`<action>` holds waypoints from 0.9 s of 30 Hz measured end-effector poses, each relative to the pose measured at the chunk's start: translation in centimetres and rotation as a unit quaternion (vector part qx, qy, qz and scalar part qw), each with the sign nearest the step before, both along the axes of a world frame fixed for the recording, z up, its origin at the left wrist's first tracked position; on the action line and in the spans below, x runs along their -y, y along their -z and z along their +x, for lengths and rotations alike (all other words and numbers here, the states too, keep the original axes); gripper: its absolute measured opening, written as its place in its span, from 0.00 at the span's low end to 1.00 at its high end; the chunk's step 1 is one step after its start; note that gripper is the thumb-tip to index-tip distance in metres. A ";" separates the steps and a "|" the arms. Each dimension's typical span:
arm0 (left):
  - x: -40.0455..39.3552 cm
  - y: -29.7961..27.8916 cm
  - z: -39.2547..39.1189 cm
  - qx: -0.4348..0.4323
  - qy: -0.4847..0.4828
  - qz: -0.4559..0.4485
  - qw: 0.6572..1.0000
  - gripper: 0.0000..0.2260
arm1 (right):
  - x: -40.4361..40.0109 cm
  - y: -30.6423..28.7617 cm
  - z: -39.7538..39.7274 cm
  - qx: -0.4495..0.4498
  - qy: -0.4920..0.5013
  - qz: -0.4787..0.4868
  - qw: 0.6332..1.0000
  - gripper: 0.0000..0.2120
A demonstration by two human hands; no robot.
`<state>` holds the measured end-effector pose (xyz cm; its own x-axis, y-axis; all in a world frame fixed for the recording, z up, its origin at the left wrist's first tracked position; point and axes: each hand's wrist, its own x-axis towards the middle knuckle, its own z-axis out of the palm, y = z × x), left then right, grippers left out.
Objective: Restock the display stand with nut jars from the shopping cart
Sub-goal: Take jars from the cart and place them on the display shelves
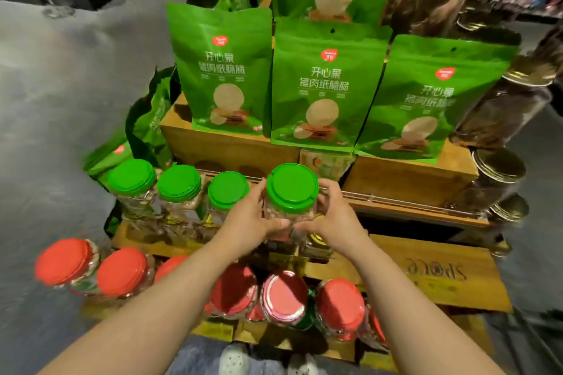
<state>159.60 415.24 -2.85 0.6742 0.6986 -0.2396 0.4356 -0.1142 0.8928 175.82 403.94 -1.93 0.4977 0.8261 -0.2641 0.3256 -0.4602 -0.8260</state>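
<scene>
Head view: the nut jar (292, 192) stands upright, green lid up — clear-walled, nuts showing inside. Left hand (248, 219) and right hand (336, 219) curl round its sides, right of three green-lidded jars (178, 189) on the display stand (426, 256)

- Left hand (248, 219) curls round the left side of a green-lidded jar (292, 192).
- Right hand (335, 216) grips its right side, both forearms outstretched.
</scene>
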 end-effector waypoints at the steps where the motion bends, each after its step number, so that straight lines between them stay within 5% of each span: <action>1: -0.3 0.8 0.2 -0.004 0.003 -0.003 1.000 0.46 | -0.4 0.7 0.0 0.001 0.004 -0.009 1.000 0.45; 11: -2.9 6.8 1.4 -0.031 0.004 0.002 1.000 0.36 | -3.1 7.0 -0.7 0.001 0.032 -0.040 0.999 0.44; 27: -3.8 8.4 1.2 -0.021 0.017 -0.009 1.000 0.38 | -4.4 10.1 -1.6 0.004 0.047 -0.055 0.997 0.43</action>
